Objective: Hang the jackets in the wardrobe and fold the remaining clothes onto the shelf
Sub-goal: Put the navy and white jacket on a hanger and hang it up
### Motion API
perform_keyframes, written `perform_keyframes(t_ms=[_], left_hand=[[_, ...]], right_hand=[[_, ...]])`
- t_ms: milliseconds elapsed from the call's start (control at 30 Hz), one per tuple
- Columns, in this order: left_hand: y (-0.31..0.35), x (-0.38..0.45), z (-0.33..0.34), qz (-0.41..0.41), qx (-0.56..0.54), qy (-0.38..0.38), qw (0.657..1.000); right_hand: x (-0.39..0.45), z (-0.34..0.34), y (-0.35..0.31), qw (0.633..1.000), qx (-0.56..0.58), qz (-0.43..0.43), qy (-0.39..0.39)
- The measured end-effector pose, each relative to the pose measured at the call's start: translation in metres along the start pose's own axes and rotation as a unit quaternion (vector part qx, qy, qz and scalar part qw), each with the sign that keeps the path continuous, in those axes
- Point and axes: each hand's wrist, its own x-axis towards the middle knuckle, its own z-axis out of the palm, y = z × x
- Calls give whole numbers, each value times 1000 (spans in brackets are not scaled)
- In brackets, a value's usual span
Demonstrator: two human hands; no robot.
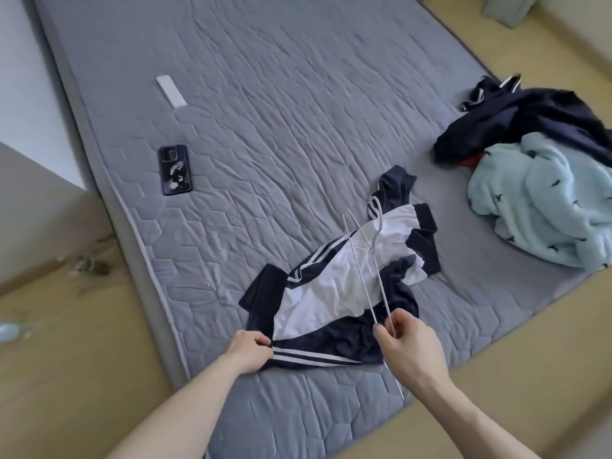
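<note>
A navy and white jacket with white stripes lies crumpled on the grey mattress, near its front edge. My left hand grips the jacket's striped navy edge at its near left corner. My right hand pinches one end of a thin white wire hanger, which slants up over the jacket with its hook at the far end. At the right side of the mattress lies a dark navy garment with a light blue fleece garment in front of it.
A dark phone and a white flat strip lie on the left part of the mattress. Yellow-beige floor surrounds the mattress. A small blurred object sits on the floor at the left, and a wall stands at the far left.
</note>
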Motion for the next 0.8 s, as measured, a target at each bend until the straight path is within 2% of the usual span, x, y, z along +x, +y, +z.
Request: perform_keyframes(t_ms=[200,333,400,600,800], left_hand=[[-13,39,24,-41,-70,-12,997],[-9,19,17,5,-153,86,984],[1,-13,1,36,-192,116,974],[45,-166,-68,153,-311,78,935],[84,-339,-130,243,-436,43,865]], right_hand=[[15,25,23,1000,-8,3,-16],[4,15,16,1000,-16,3,-16],[-11,1,1,1000,-8,-3,-11],[-85,-69,-63,998,-1,-67,-16],[-184,-133,-125,982,51,-178,-43]])
